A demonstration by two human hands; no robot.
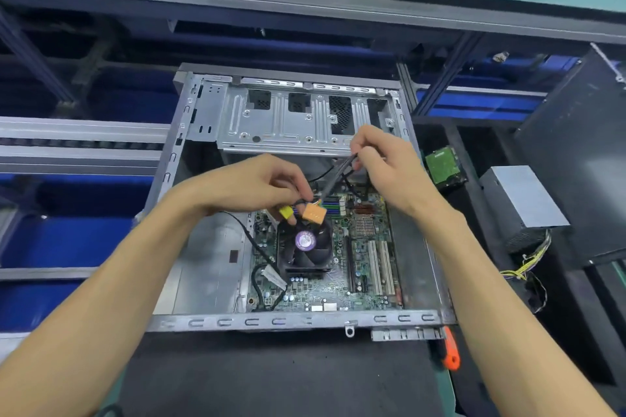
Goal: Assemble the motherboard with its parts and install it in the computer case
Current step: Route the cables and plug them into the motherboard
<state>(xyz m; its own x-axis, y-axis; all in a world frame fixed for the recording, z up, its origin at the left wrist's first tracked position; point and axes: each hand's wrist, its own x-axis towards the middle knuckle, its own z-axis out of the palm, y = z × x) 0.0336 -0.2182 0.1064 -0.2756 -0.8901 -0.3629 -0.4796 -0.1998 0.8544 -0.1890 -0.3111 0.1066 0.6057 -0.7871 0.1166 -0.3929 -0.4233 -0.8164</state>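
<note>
The case (203, 322) lies open on the black mat (271, 376), with the board (359, 281) seated inside on its right half and the fan (305, 247) on top. My right hand (386, 166) pinches the grey cables (338, 176) above the board. My left hand (257, 186) pinches their ends, just above the orange plug (315, 213) and yellow plug (287, 212).
</note>
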